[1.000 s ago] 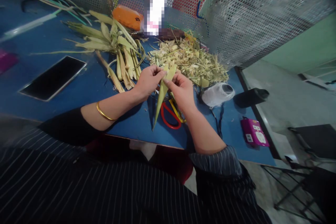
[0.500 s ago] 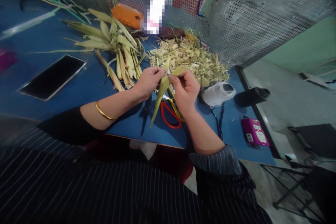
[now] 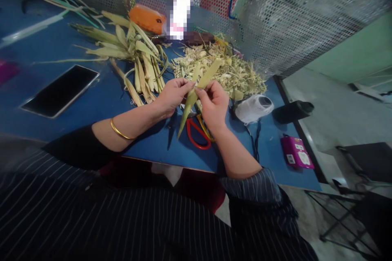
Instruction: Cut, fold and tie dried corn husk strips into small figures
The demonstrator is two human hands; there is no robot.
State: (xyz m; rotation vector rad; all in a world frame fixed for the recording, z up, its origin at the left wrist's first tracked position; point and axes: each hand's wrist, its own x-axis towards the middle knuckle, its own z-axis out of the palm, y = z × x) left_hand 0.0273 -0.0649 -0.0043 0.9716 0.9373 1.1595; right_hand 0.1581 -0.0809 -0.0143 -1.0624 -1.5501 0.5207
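Observation:
My left hand (image 3: 177, 94) pinches pale green corn husk strips (image 3: 189, 108) between thumb and fingers. Close beside it, my right hand (image 3: 215, 101) is closed on the same husks, its thumb and forefinger where the strips cross. One husk end slants up to the right above my fingers, and a pointed end hangs down to the left. Beneath my hands, scissors with red and yellow handles (image 3: 199, 144) lie on the blue table (image 3: 159, 142). Behind them spreads a heap of shredded husk (image 3: 241, 75). The fingertips partly hide where the strips meet.
At the left are a bundle of husks (image 3: 125, 47) and a phone (image 3: 61, 89). To the right lie a white thread spool (image 3: 252, 110), a black roll (image 3: 292, 113) and a purple pack (image 3: 297, 153). An orange packet (image 3: 147, 18) rests by the mesh panel (image 3: 275, 28).
The upper right husk end has swung upward and now stands out longer and flatter. The lower tip has shifted slightly up and right. Both hands keep their grip.

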